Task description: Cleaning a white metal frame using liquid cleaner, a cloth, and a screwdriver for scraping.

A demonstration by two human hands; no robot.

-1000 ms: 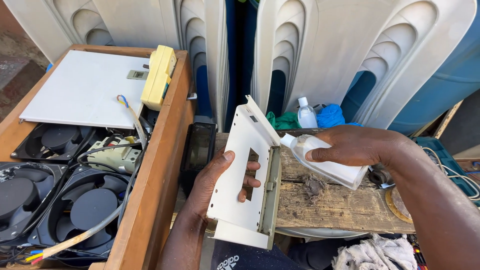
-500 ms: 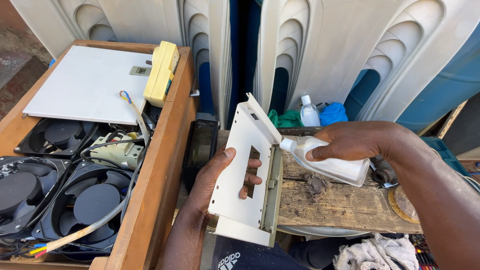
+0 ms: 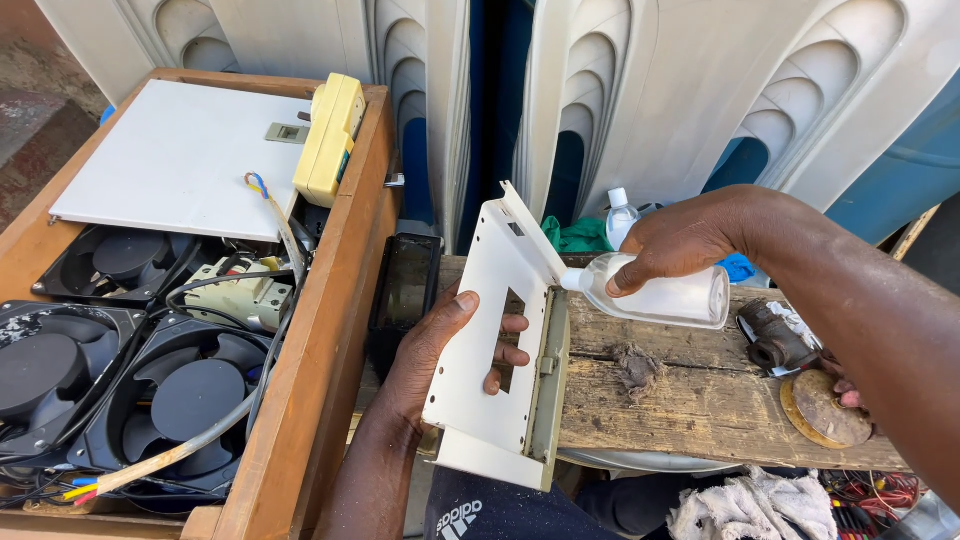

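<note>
Gripping white metal cover (image 3: 497,340) upright over plank (image 3: 700,400) left edge, left hand (image 3: 440,350) fingers curled through its cutout; right hand (image 3: 690,240) clamped around tilted clear bottle (image 3: 665,295), nozzle touching cover's upper edge, wooden crate (image 3: 335,330) close alongside.

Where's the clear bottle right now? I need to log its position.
In the head view, right of centre: the clear bottle lies tipped in the right hand, nozzle against the white panel, above the wooden board.

One head cam only; looks steeply down & fwd, close over the wooden worktop (image 3: 700,400). Wooden crate (image 3: 330,330) fills frame left; white plastic chairs (image 3: 650,90) stand behind, near the top edge.
</note>
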